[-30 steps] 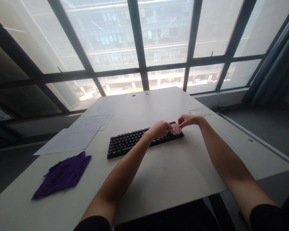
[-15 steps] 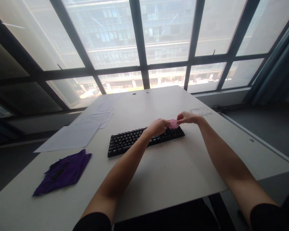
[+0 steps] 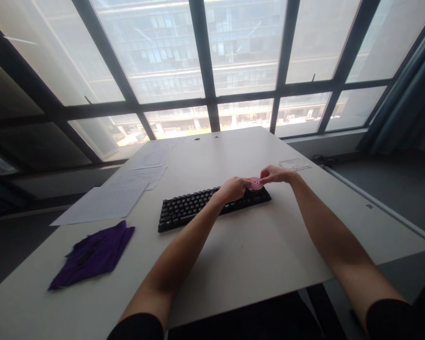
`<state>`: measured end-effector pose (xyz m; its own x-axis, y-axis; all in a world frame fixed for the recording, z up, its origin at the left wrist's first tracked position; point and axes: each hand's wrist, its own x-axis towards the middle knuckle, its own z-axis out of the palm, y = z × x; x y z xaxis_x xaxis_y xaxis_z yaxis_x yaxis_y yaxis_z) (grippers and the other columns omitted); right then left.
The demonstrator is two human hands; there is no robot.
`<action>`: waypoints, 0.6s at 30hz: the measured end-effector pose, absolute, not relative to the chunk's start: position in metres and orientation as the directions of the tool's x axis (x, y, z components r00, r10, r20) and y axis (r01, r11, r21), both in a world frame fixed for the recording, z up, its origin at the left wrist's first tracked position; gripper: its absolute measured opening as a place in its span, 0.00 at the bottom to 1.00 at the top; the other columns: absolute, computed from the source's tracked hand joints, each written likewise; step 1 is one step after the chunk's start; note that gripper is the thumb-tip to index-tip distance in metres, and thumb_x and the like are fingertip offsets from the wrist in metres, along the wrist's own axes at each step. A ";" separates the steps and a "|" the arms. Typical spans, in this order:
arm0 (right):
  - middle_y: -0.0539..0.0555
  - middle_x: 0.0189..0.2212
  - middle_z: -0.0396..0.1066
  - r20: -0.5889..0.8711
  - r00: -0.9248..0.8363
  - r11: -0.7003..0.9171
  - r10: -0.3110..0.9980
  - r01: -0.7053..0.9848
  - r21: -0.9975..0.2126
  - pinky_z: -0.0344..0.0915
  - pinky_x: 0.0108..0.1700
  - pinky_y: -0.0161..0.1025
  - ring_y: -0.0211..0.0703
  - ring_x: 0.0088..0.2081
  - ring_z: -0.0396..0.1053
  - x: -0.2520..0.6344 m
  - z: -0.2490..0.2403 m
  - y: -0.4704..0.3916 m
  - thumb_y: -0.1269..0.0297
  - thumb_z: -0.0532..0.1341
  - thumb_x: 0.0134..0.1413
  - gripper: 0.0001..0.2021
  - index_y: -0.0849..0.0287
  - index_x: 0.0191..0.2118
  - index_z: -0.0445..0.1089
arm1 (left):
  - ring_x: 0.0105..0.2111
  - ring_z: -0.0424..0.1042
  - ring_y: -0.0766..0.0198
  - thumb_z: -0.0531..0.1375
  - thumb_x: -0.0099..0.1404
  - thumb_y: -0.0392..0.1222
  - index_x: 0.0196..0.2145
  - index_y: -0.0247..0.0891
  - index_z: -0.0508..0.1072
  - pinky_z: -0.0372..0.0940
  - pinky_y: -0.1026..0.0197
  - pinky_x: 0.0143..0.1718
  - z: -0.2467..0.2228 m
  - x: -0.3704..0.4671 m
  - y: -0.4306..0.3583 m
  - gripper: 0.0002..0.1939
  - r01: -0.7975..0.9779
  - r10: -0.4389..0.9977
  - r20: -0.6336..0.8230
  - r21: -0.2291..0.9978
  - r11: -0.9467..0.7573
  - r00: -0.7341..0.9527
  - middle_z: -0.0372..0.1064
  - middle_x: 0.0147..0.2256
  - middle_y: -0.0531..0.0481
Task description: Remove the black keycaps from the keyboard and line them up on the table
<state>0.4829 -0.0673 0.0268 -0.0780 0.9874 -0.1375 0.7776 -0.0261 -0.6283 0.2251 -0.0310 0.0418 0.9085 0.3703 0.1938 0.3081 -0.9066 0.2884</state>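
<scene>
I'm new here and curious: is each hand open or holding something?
Left hand: closed, holding the pink ringed disc.
Right hand: closed, pinching the same disc.

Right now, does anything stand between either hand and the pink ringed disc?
Nothing visible does: the left hand and right hand hold opposite edges of the pink ringed disc, over the right end of the black keyboard. Contact beneath is unclear.

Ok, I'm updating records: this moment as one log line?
left hand: holds pink-ringed disc | right hand: holds opposite edge | keyboard: below
</scene>
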 end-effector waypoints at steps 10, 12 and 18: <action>0.55 0.30 0.76 -0.186 -0.063 -0.071 0.981 0.766 -0.638 0.61 0.30 0.33 0.42 0.32 0.69 0.493 0.016 -0.061 0.44 0.69 0.40 0.23 0.60 0.34 0.75 | 0.57 0.69 0.60 0.49 0.66 0.28 0.61 0.45 0.68 0.61 0.63 0.59 0.031 0.230 -0.029 0.29 0.220 0.298 0.228 0.312 -0.924 0.927 0.63 0.62 0.53; 0.55 0.30 0.76 -0.192 -0.064 -0.075 0.979 0.765 -0.640 0.61 0.30 0.33 0.42 0.32 0.69 0.492 0.016 -0.060 0.44 0.70 0.40 0.23 0.60 0.34 0.75 | 0.58 0.68 0.60 0.50 0.66 0.27 0.61 0.45 0.68 0.60 0.63 0.60 0.031 0.230 -0.029 0.29 0.229 0.304 0.211 0.318 -0.920 0.929 0.63 0.62 0.53; 0.54 0.29 0.75 -0.195 -0.093 -0.072 0.976 0.711 -0.699 0.58 0.27 0.33 0.39 0.29 0.67 0.487 0.027 -0.073 0.41 0.70 0.36 0.26 0.60 0.33 0.75 | 0.55 0.70 0.60 0.50 0.66 0.29 0.55 0.42 0.74 0.62 0.61 0.58 0.040 0.229 -0.036 0.24 0.202 0.281 0.259 0.294 -0.934 0.924 0.70 0.57 0.49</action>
<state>0.4868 -0.0730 0.0273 -0.0933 0.9763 -0.1954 0.7112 -0.0720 -0.6993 0.2293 -0.0360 0.0400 0.9242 0.2810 0.2587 0.2019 -0.9344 0.2936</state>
